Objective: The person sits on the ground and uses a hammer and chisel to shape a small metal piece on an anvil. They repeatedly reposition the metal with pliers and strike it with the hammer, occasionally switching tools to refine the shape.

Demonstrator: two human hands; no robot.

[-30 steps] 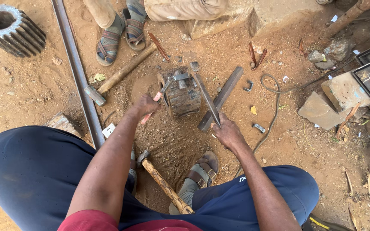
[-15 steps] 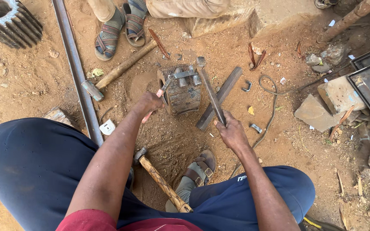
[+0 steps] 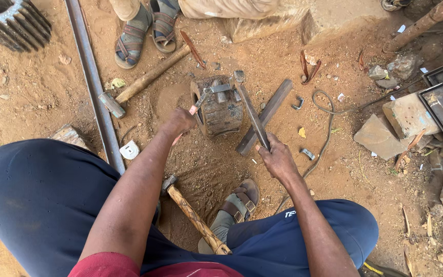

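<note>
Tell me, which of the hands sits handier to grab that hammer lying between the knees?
Probably the left hand. It sits nearer the hammer, on its side, gripping only a small tool at the metal block. The right hand steadies a long bar on that block.

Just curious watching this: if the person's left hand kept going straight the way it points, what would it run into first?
Most likely the rusty metal block on the ground: the left hand points up and right at its near side, with only the thin tool it grips between them. Depth is hard to judge from above.

Bare reddish-brown dirt floor (image 3: 37,97), loose and sandy, strewn with stone fragments (image 3: 380,136). A large stone block (image 3: 329,18) rests at top; even daylight falls, with soft shadows throughout.
</note>
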